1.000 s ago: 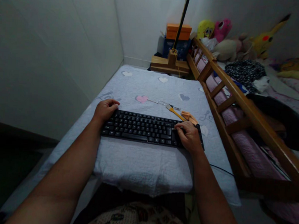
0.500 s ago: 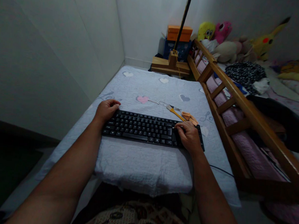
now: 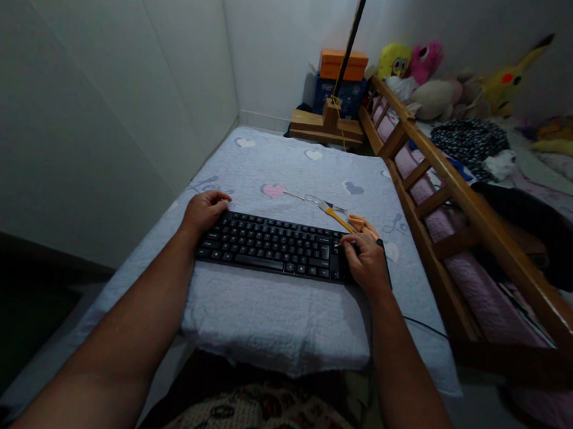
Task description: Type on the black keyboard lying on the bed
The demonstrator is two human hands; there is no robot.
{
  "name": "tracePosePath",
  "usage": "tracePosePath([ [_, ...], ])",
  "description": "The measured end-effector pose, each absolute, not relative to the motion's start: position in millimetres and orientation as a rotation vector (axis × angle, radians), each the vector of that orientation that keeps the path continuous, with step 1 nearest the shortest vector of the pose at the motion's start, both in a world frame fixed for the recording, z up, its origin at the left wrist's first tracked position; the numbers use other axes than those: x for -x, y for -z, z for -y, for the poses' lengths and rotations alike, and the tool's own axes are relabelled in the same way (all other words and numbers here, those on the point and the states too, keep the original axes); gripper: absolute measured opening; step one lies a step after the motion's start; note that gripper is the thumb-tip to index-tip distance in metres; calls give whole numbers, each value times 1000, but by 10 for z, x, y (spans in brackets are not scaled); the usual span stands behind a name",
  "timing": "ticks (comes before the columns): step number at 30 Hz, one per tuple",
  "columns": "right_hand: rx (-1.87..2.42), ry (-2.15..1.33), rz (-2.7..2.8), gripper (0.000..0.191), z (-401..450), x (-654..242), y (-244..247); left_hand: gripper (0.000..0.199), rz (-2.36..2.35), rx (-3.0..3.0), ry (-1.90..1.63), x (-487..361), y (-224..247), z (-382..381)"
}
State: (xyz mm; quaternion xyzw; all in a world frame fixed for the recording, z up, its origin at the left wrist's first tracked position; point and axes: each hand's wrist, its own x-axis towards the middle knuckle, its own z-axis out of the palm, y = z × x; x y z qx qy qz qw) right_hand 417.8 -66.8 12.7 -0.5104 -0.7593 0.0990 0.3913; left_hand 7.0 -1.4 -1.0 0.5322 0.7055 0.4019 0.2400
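Observation:
A black computer keyboard (image 3: 270,245) lies flat on the cloth-covered table before me. My left hand (image 3: 206,211) is closed round its upper left corner, thumb and fingers together at the edge. Over the right end of the keys, my right hand (image 3: 365,256) is held in a pinch with its fingertips down near the navigation keys; whatever sits between them is too small to make out. Just beyond that hand lie a brush (image 3: 337,217) with a yellow handle, a folded orange cloth (image 3: 363,225) and a thin metal wire tool (image 3: 311,199).
A pale blue cloth (image 3: 281,310) with hearts covers the table. The keyboard's cable (image 3: 427,325) runs off to the right. Along the right side stands a wooden bed rail (image 3: 443,165), with plush toys behind it. A white wall panel (image 3: 105,90) rises at the left.
My right hand has shifted slightly to the right along the keyboard, uncovering a few keys. The left hand and the keyboard stay where they were.

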Motion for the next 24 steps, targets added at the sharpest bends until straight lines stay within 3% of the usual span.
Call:
tracePosePath([
  [24, 1295, -269, 1945, 17, 680, -4127, -144, 22, -1926, -1435, -1097, -118, -65, 33],
])
